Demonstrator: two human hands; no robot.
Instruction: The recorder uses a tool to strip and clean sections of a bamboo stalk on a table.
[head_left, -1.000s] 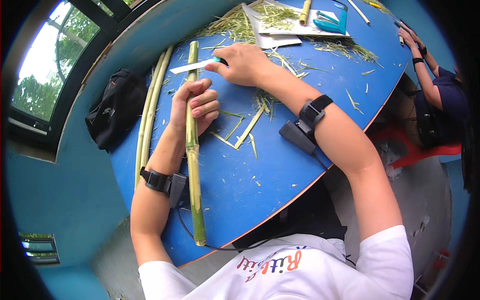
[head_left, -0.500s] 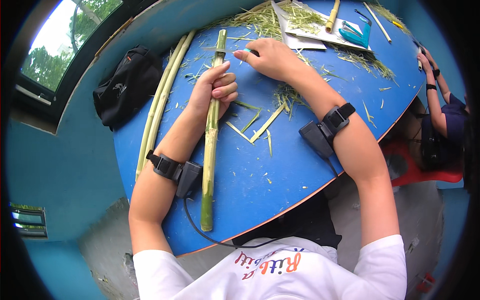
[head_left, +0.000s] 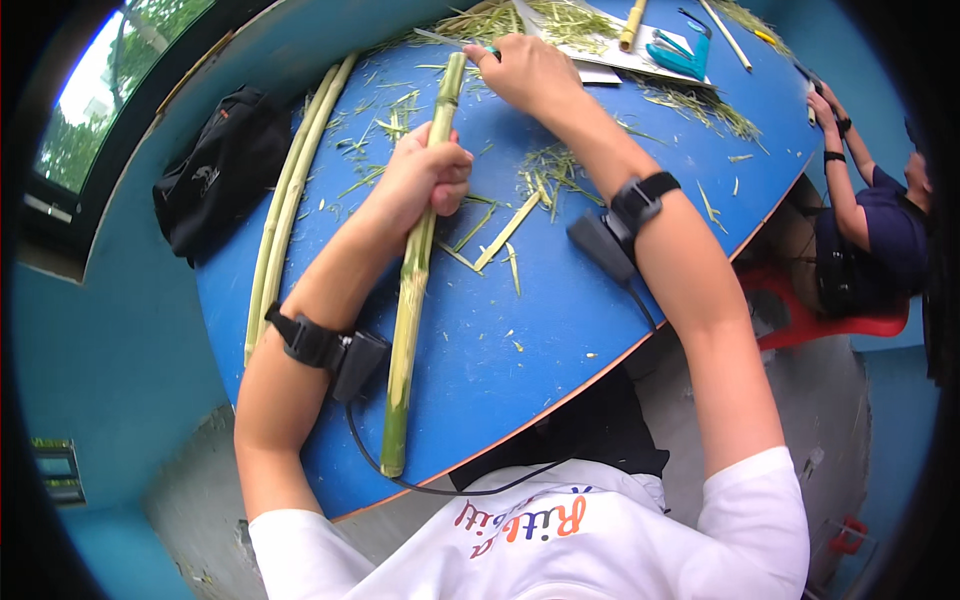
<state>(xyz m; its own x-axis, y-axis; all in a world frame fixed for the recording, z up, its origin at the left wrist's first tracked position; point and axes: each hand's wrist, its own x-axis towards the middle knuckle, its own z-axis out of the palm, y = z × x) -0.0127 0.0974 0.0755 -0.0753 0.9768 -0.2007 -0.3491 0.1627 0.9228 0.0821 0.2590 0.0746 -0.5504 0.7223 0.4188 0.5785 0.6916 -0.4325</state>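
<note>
My left hand [head_left: 430, 178] is wrapped round a green and pale bamboo stalk [head_left: 411, 305], gripping it above its middle. The stalk slants over the blue table, its cut top pointing away from me and its dark green lower end near the table's front edge. Scraped pale patches show along it. In my closed right hand [head_left: 530, 76] is a knife [head_left: 438, 39] with a teal handle. Its thin blade points left, just beyond the stalk's top end, and looks apart from it. Most of the handle is hidden by my fingers.
Two long peeled stalks [head_left: 290, 205] lie at the left, beside a black bag [head_left: 222, 170]. Green shavings [head_left: 550, 170] litter the blue table [head_left: 520, 390]. At the back are white sheets, a teal stapler-like tool [head_left: 680, 52] and a short bamboo piece [head_left: 632, 25]. Another person [head_left: 890, 240] works at the right.
My right hand and the knife have moved away from me, from across the stalk to beyond its top end. My left hand still grips the stalk. The whole view has shifted slightly.
</note>
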